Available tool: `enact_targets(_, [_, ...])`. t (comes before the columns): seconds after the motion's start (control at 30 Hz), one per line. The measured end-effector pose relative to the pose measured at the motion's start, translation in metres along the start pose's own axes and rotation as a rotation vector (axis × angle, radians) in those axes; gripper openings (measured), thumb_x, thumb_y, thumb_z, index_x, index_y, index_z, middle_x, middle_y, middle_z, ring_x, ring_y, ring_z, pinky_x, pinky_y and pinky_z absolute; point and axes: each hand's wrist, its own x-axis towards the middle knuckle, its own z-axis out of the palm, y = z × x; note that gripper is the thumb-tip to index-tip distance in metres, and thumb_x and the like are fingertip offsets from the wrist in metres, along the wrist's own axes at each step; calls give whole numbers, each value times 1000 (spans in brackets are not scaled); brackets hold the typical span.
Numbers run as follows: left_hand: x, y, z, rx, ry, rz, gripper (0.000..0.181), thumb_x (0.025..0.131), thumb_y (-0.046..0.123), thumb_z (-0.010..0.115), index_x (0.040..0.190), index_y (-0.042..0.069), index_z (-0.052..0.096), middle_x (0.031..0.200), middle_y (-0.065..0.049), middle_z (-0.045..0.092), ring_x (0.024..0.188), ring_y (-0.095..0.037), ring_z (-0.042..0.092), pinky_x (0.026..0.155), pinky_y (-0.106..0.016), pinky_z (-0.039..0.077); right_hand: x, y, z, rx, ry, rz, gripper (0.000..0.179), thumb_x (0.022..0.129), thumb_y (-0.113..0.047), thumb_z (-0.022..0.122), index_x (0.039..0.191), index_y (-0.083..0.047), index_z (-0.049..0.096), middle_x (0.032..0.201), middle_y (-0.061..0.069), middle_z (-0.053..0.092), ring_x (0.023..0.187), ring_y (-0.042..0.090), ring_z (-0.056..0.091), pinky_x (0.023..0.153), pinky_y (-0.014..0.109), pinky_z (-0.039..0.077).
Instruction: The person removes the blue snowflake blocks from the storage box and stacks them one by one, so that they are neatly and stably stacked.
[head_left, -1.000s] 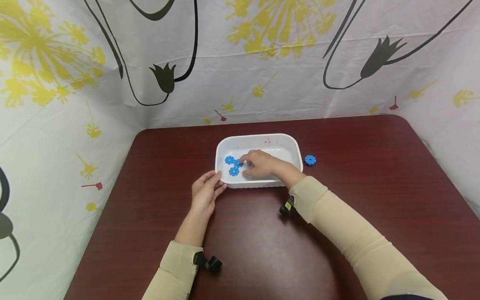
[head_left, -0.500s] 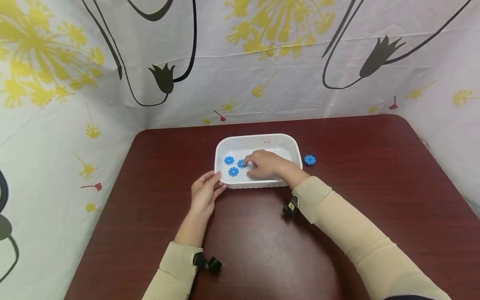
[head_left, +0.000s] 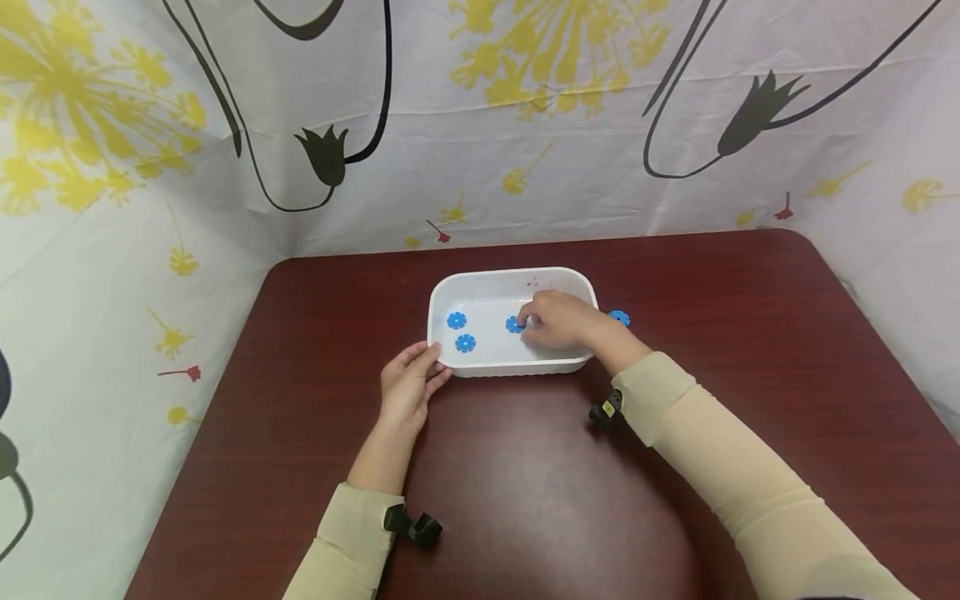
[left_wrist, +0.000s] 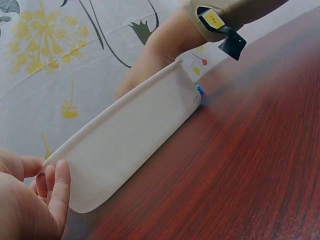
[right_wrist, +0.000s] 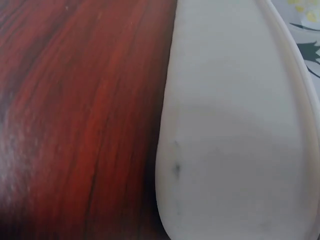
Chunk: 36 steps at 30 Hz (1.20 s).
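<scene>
A shallow white plastic tray (head_left: 487, 369) stands on the table. My left hand (head_left: 405, 392) grips its near left corner, with the thumb over the rim and fingers against the outer wall, as the left wrist view also shows on the tray wall (left_wrist: 130, 135). Inside the tray, my right hand (head_left: 561, 320) pinches a blue toothed snowflake disc (head_left: 513, 324) near the middle. Two similar discs, an upper one (head_left: 457, 321) and a lower one (head_left: 465, 343), lie flat at the tray's left end. The right wrist view shows only the tray's outer wall (right_wrist: 240, 125) and tabletop; the hand is hidden there.
Just beyond the tray's right end, another blue disc (head_left: 619, 317) sits on the dark red wooden table (head_left: 510, 483), partly covered by the right wrist. A white cloth (head_left: 570, 183) with flower prints hangs behind the table and along both sides.
My right hand has moved right inside the tray, drawing one blue disc away from the other two toward the middle. The left hand has stayed on the tray corner.
</scene>
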Motion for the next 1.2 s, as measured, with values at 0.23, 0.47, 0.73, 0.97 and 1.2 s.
enact_targets(0.23, [0,0,0,6,-3,0,29,95,10,72,119,-1,59,95,-12,61,73,-14,64,75,-30,64,4,5,3,31,80,-8,28,90,-22,76,112,-5,70,91,6,59,90,24,54,83,40,50])
enact_targets(0.47, [0,-1,0,1,-8,-2,29,94,9,73,117,-1,59,95,-12,62,72,-14,64,75,-29,64,7,6,7,31,43,33,33,90,-23,77,116,-3,69,93,8,56,94,25,51,88,41,48])
enact_targets(0.73, [0,1,1,8,-5,-8,27,95,8,72,118,0,60,96,-13,62,72,-15,64,76,-30,64,10,9,8,151,23,20,31,85,-16,80,105,-5,59,97,9,58,94,25,52,89,40,48])
enact_targets(0.97, [0,1,1,7,-4,-5,29,94,9,72,118,0,59,97,-14,61,71,-14,64,75,-30,64,10,9,10,211,37,15,35,87,-11,79,109,-5,52,94,9,63,86,24,56,84,39,49])
enact_targets(1.2, [0,1,0,12,-3,-4,28,95,9,71,119,-1,59,96,-13,61,72,-14,64,75,-29,64,10,7,10,214,10,17,46,89,-14,78,128,-1,56,101,11,67,92,24,58,90,41,51])
